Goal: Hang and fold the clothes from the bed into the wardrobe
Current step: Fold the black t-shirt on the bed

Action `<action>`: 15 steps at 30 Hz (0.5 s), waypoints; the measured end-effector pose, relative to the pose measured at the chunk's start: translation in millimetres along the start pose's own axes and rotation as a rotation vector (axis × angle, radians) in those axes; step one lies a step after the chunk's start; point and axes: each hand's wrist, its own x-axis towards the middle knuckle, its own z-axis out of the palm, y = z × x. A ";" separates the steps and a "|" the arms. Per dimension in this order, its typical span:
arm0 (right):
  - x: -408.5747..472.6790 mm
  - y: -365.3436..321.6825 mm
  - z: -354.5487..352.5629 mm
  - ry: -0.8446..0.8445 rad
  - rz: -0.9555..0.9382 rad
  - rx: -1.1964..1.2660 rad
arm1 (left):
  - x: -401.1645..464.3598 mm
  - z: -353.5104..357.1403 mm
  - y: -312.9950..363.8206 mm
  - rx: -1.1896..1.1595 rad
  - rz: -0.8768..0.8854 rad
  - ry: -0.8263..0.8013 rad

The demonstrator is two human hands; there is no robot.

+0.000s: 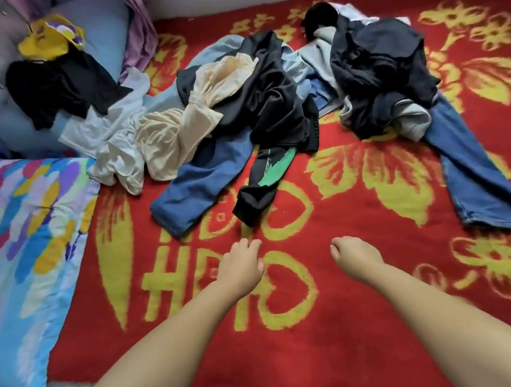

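Denim first: the jeans [474, 177] sprawled at the right of the bed [361, 321] look heaviest, best lifted by the waistband. Black trousers [260, 187] by the middle pile seem limp and light; the cream blouse [179, 135] flimsiest. Left hand [242, 267] and right hand [353, 254] hover apart, loosely curled, holding nothing

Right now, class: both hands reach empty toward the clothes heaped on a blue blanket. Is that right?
Not quite. The head view shows the blanket is red with yellow patterns, not blue. The left hand and right hand do reach empty toward the heaped clothes.
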 end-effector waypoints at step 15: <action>109.8 33.5 115.8 0.541 -0.170 -0.042 | 223.0 70.4 -8.0 0.067 -0.122 0.250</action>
